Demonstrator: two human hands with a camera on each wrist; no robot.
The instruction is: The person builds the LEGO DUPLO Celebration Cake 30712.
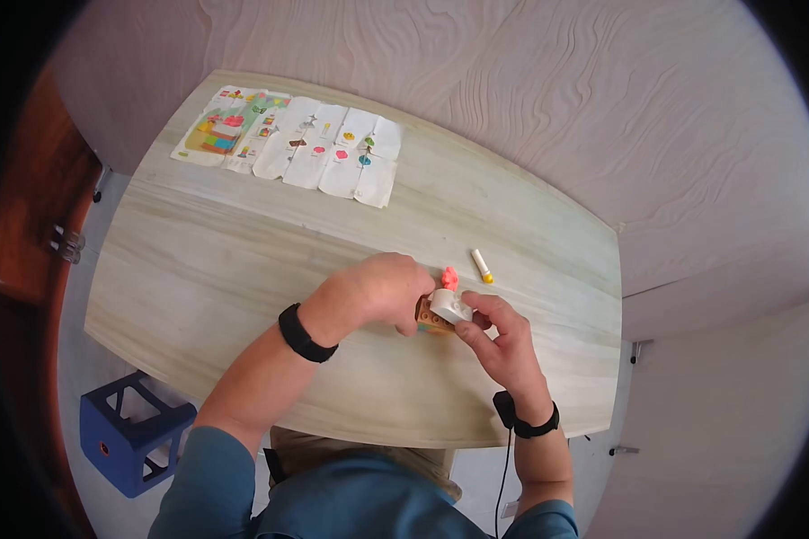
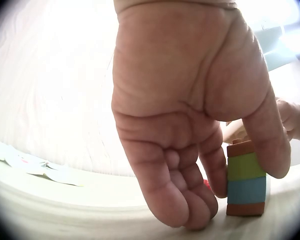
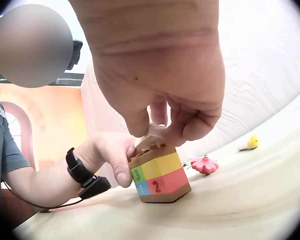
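The table (image 1: 243, 234) carries a creased sheet (image 1: 325, 153), stacked blocks (image 3: 163, 176), a pink flower (image 3: 205, 165) and a white-yellow stick (image 1: 482, 265).

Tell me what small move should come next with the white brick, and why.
Perhaps press the white brick down onto the stack: the right hand pinches it over the brown studs, where I can't see it seated, and the left hand holds the stack.

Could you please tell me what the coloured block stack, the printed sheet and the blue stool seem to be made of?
Block stack: probably hard plastic, smooth finish; it shows crisp edges and raised studs.
Printed sheet: apparently paper, as creases and wavy edges suggest.
Blue stool: likely moulded plastic, given its uniform colour and cut-out sides.
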